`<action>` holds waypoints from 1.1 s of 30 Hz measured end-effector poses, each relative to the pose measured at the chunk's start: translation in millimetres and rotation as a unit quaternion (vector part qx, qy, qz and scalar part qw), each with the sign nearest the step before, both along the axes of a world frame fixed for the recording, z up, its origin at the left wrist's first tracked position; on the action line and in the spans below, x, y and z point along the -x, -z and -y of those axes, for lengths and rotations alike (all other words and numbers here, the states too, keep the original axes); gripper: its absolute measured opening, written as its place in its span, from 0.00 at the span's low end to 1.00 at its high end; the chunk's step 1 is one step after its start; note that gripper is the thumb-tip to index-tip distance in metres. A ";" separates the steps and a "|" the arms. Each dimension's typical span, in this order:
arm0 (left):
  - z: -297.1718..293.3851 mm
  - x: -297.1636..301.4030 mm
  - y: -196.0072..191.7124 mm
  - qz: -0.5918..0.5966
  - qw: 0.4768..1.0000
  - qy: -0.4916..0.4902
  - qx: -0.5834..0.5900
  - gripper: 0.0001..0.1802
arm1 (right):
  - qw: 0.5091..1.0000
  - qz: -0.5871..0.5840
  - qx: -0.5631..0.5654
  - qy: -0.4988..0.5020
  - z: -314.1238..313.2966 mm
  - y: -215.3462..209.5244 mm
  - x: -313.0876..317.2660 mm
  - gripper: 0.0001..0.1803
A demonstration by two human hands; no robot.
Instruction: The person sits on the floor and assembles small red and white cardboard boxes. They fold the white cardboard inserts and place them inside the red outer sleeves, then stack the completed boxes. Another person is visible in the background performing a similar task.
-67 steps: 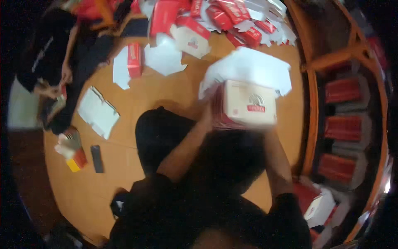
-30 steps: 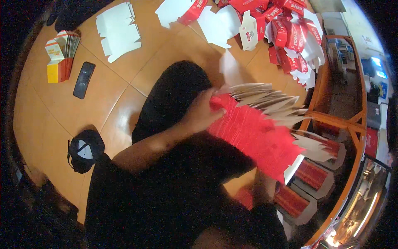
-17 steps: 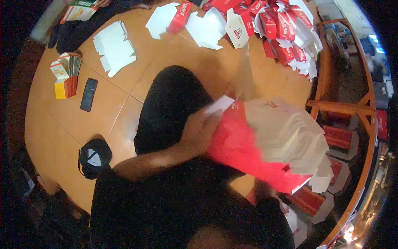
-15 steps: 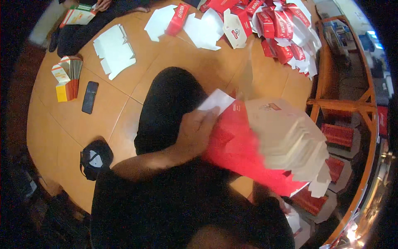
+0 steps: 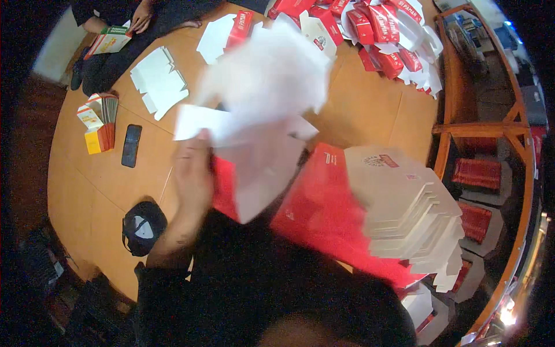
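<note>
Fingers of the left hand are clamped on the left edge of a loose, flat carton blank of red-and-white card, raised above the tiled orange-brown floor. Its long axis runs from a corner near the black-clothed lap outward and slightly right; the broad white panel points toward the floor's far edge (motion blurs its outline), and a strip of red shows beside the wrist.

Just right of it, a fanned stack of red-and-beige carton blanks lies aslant, its red side running from far left to near right, its beige flaps stepped toward the floor's right edge. The right hand is hidden; how its fingers stand, I cannot tell.

Along the right edge stands a brown wooden frame. A heap of red-and-white folded cartons fills the floor's far right corner. Near the left edge sit a fanned yellow-red-white card bundle, a black rectangular phone and a black cloth cap. Beyond them lies a flat white cardboard sheet; at the far left corner, a co-worker's hand touches a green-and-white carton.
</note>
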State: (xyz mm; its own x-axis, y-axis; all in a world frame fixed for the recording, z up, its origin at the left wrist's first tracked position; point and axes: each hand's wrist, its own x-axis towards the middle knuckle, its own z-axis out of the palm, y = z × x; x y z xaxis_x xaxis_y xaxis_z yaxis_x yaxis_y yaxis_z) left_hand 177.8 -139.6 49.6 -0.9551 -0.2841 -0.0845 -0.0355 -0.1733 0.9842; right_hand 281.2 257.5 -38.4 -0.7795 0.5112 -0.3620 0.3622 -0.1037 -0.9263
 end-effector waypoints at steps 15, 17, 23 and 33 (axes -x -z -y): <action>156.4 -47.9 95.0 0.060 0.772 -0.298 0.559 0.40 | 0.998 0.004 0.023 0.051 17.1 -1.6 -21.6 0.38; 79.0 -49.3 88.3 -0.004 0.886 -0.010 0.464 0.39 | 0.998 0.001 0.023 0.057 21.2 -0.4 -23.5 0.38; -5.7 -52.5 25.3 -0.416 0.841 0.240 0.251 0.28 | 0.996 -0.011 0.057 0.067 26.4 -0.7 -24.0 0.38; -26.3 -20.9 -13.9 -0.546 0.606 0.465 0.344 0.15 | 0.988 -0.023 0.134 0.072 8.2 -2.9 -19.3 0.38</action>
